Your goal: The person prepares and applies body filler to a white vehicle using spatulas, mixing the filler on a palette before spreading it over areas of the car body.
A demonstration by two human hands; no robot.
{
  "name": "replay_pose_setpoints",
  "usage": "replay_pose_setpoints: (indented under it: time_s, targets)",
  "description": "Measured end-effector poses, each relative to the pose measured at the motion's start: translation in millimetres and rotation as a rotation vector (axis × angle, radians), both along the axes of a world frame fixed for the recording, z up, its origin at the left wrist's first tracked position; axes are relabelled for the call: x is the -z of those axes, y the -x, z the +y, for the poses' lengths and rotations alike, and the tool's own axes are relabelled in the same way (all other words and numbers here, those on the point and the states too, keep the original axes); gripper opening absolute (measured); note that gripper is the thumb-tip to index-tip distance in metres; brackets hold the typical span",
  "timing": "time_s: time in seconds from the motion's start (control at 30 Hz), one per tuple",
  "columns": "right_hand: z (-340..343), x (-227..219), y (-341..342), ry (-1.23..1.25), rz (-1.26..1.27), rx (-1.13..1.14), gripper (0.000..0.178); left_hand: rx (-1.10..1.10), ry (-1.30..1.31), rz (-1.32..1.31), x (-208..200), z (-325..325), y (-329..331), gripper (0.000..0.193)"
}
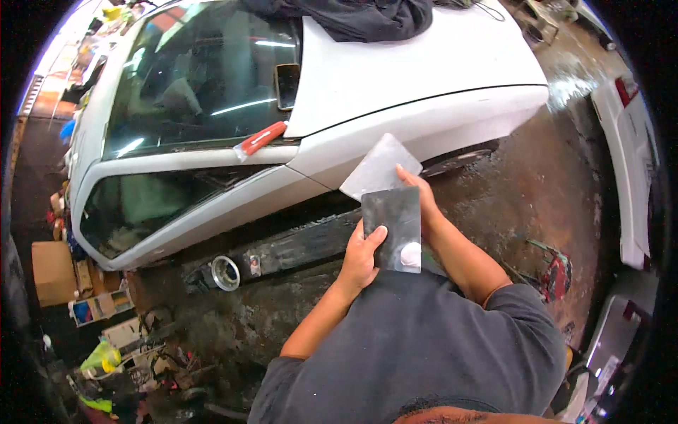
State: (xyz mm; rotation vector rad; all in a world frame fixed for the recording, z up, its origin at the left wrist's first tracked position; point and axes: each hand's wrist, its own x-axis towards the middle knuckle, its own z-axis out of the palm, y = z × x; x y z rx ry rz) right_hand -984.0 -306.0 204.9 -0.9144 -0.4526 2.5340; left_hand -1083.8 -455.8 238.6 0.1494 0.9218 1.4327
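Beside the white car, two plates held up before the wearer's dark shirt. Left hand has its fingers around the dark plate at the left edge, thumb lying on the face, the others mostly hidden. White dab sits at that plate's lower right corner. Right hand grips the pale plate by its right corner, one finger showing on top, the rest of its fingers hard to make out. Dark plate's upper end overlaps the pale plate's lower part; cannot tell whether the two touch. Pale plate tilted, one corner toward the car's side; wheel just right of it.

On the car: phone at the right edge of the glass, red tube near it, dark cloth bunched farther up. On the floor: long dark board, metal ring near its left end. Cardboard box well to the left.
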Motion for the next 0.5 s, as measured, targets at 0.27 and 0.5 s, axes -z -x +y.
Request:
replay_pose_setpoints:
  time_s: [0.27, 0.5]
  targets:
    - [-19, 20, 87, -0.150, 0.349, -0.037, 0.072, -0.389, -0.040, 0.089, 4, -52, 35, 0.034]
    - [-22, 68, 138, -0.451, 0.004, -0.170, 0.054, -0.549, 0.037, 0.291, -4, -106, 87, 0.039]
